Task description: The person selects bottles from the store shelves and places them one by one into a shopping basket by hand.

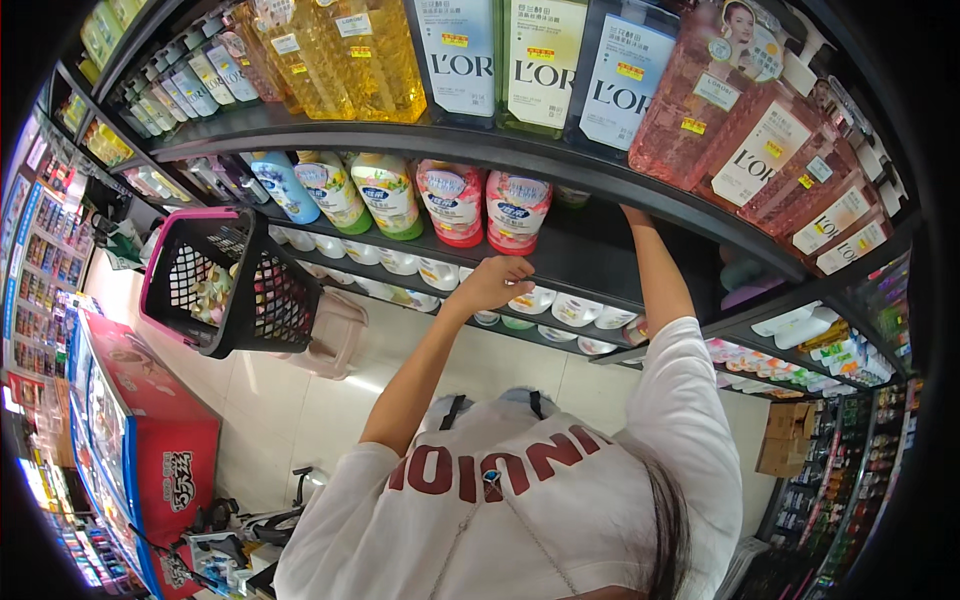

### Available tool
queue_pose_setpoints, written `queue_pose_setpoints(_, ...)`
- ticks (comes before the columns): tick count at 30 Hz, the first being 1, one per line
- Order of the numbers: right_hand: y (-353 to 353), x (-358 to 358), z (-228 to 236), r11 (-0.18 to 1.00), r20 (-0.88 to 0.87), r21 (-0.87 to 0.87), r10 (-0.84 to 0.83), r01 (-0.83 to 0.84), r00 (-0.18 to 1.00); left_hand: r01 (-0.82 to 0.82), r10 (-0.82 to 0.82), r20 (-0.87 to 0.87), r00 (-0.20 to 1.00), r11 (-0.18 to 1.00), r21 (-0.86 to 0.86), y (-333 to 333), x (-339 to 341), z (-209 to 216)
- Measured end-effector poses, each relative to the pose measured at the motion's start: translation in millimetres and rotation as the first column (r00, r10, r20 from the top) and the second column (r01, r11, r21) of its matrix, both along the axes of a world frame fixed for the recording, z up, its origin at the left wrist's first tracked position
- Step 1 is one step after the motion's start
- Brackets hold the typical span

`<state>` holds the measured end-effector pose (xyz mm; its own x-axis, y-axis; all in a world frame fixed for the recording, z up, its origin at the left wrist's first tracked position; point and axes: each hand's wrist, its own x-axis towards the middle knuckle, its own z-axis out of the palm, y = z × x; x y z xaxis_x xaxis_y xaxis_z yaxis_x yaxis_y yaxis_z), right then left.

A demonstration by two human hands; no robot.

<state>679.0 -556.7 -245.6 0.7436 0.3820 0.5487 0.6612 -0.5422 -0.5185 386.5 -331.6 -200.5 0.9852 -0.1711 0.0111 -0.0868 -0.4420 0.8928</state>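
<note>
My left hand (497, 284) rests at the front edge of the lower shelf (590, 262), its fingers loosely curled together with nothing visible in them. Just behind it stands a pink bottle with a red base (517, 212). To its left are another pink bottle (452, 203), a white and green bottle (386, 196), a yellow-green bottle (335, 192) and a blue bottle (284, 187). My right hand (632, 216) reaches deep into this shelf, right of the bottles. The upper shelf hides its fingers and whatever they touch.
Large pump bottles in pink (690, 90), blue and yellow crowd the upper shelf (400, 140). A black shopping basket with a pink handle (215, 285) stands at left, beside a pale pink stool (335, 335). White bottles (577, 308) line a shelf below. A red freezer (175, 450) is lower left.
</note>
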Motion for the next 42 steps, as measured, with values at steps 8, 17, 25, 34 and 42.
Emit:
queue_pose_setpoints(8,14.6,-62.1,35.8,0.999,-0.395,-0.036,0.023,-0.04,0.919,0.074,-0.073,0.032,0.997,0.997,-0.031,4.9,11.7,-2.9)
queue_pose_setpoints(17,-4.2,-154.9,78.3,0.983,-0.091,-0.135,-0.14,0.128,0.986,0.042,-0.043,0.14,0.989,0.999,0.008,-21.7,27.9,38.6)
queue_pose_setpoints(25,-2.0,-211.7,93.1,0.999,-0.077,-0.043,-0.032,0.028,0.996,-0.04,0.06,0.553,0.831,0.998,-0.047,-46.7,33.9,61.7)
queue_pose_setpoints(34,-1.5,-230.3,89.5,0.999,-0.124,0.03,-0.02,0.024,0.992,0.047,-0.09,0.509,0.856,0.994,0.097,-54.0,32.5,76.6)
queue_pose_setpoints(42,-8.0,-214.2,32.4,0.956,-0.3,0.241,0.238,-0.168,0.924,0.008,-0.071,0.523,0.849,0.992,0.122,-49.3,15.5,70.9)
